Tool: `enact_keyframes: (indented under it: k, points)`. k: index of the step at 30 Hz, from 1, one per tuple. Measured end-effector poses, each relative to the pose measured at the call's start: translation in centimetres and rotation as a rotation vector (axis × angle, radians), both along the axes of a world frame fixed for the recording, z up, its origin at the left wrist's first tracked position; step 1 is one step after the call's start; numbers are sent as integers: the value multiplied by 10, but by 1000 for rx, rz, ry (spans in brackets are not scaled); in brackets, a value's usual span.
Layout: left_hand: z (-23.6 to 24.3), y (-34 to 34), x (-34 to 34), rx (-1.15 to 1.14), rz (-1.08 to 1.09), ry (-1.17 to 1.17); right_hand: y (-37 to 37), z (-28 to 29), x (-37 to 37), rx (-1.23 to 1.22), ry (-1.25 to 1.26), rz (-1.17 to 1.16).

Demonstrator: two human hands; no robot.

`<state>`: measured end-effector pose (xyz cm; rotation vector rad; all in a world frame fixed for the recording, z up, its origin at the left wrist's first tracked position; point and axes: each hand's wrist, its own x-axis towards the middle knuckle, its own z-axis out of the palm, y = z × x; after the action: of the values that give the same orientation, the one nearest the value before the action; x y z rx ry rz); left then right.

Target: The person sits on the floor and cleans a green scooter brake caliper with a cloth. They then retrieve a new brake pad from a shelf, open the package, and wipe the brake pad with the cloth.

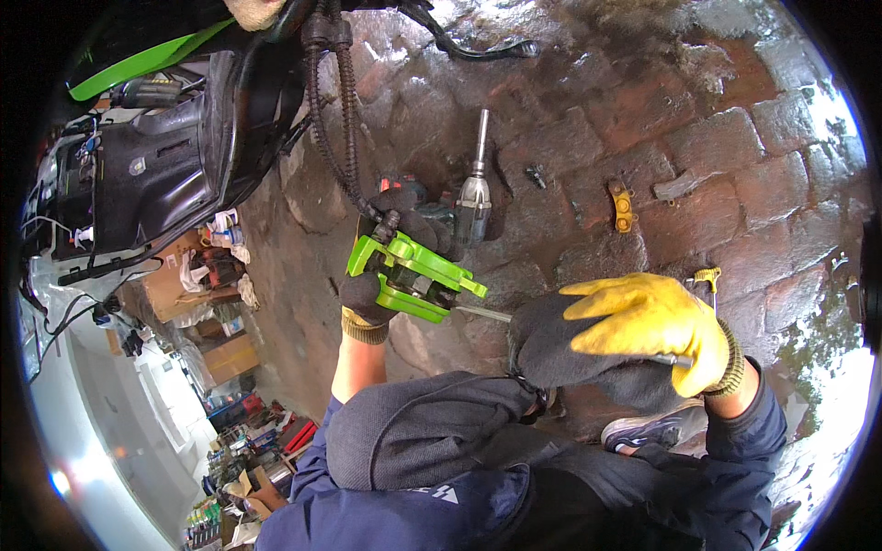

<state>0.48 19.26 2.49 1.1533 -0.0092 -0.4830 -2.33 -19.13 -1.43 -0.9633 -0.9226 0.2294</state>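
My left hand (363, 298), in a dark glove with a yellowish cuff, is closed around a bright green bracket-like part (427, 264) with black pieces inside. A black corrugated hose (347, 119) runs down to it from the machine above. A thin metal rod (482, 314) meets the right end of the green part, then passes out of sight behind my dark-clad knee (560, 344). My right hand (657, 321), in a yellow glove, lies over that knee and grips what appears to be the rod's other end; its fingers partly hide the grip.
A power wrench (473, 207) with a long socket extension lies on the worn brick floor. Farther right are a yellow metal part (622, 208) and a yellow-handled tool (707, 277). A black machine body (175, 156) with a green panel fills the upper left; boxes (230, 358) stand below it.
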Motion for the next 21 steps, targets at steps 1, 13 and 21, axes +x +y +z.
enact_keyframes:
  k: [1, 13, 21]
  points:
    - [2, -2, 0, 26, 1, -1, 1, -1, 3, -5, -54, 42]
    - [0, -9, 7, -29, -38, -30, 25, 13, 3, -92, -147, 26]
    - [5, -16, 1, 87, 50, 119, 16, -2, -6, -105, -134, 44]
